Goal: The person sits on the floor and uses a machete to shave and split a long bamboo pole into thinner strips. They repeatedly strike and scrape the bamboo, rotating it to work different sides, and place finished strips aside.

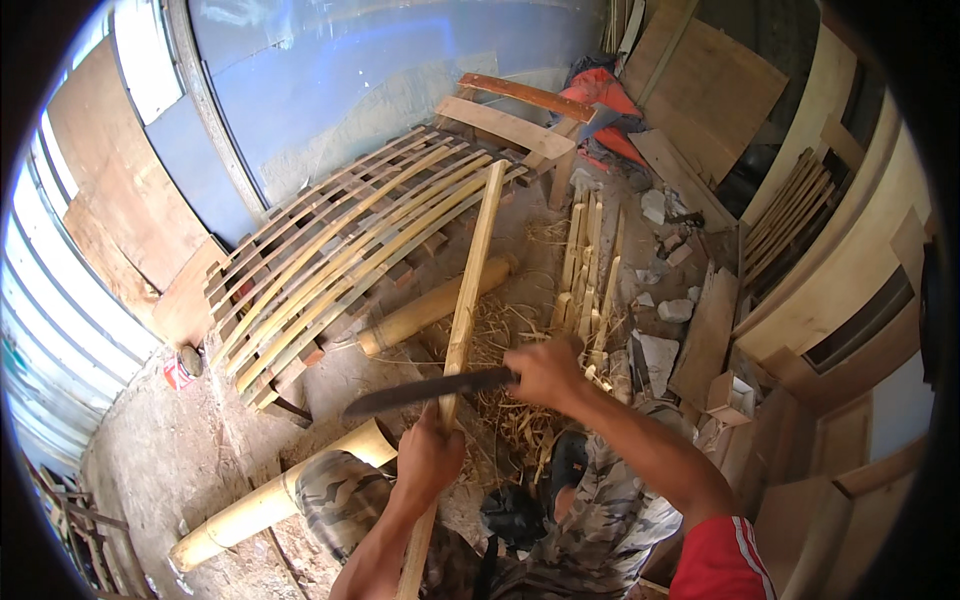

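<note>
A blue wall (330, 70) closes off the far side of a cluttered workspace, with a dusty floor (140, 450) below. The left hand (430, 455) is closed around a long bamboo strip (473, 270), which runs from the near edge up through the fist and on toward the far side. The right hand (545, 375) is curled tight in a grip on a machete (425, 391), its handle mostly hidden; the dark blade points left and crosses over the strip just beyond the left hand, though whether it touches the wood I cannot tell. Shavings (515, 415) lie on the floor around and below the right hand. Farther left stands a slatted bamboo frame (335, 265); one thick bamboo pole (285, 495) lies near left, and split strips (580, 255) lie together at the far right of the held one.
</note>
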The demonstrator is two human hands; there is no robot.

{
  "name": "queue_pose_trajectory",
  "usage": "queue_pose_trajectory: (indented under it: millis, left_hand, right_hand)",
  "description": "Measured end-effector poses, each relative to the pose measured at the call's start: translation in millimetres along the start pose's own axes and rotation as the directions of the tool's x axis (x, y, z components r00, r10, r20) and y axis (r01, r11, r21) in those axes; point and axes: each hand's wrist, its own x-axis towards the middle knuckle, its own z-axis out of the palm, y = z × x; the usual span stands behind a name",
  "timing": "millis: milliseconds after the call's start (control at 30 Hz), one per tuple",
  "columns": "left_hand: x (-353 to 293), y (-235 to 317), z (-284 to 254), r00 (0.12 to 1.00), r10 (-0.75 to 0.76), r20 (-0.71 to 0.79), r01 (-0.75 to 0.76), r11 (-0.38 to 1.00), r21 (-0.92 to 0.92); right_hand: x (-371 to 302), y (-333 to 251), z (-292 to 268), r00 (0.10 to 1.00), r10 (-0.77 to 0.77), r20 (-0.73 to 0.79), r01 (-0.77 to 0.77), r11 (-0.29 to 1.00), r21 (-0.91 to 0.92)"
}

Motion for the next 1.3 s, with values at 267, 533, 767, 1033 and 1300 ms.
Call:
queue_pose_trajectory:
  millis: [267,533,767,1033,1300]
  left_hand:
    - [-3,-13,4,0.998,0.053,0.029,-0.053,0.999,-0.008]
    - [-6,-7,1,0.990,-0.002,0.142,0.008,0.999,-0.043]
    - [-15,5,-2,0.972,-0.082,0.222,0.096,0.994,-0.052]
    - [-25,-14,-2,0.979,0.077,0.189,-0.090,0.994,0.063]
    - [-46,-27,-4,0.959,-0.018,0.284,-0.001,0.998,0.065]
  right_hand:
    - [3,7,-11,0.995,0.045,0.092,-0.047,0.999,0.017]
    - [7,27,-5,0.985,0.115,0.126,-0.114,0.993,-0.009]
    - [20,58,-24,0.938,0.325,0.118,-0.337,0.936,0.102]
    - [18,81,-11,0.963,0.268,-0.016,-0.267,0.963,0.042]
    - [21,141,11,0.872,0.486,-0.064,-0.476,0.871,0.124]
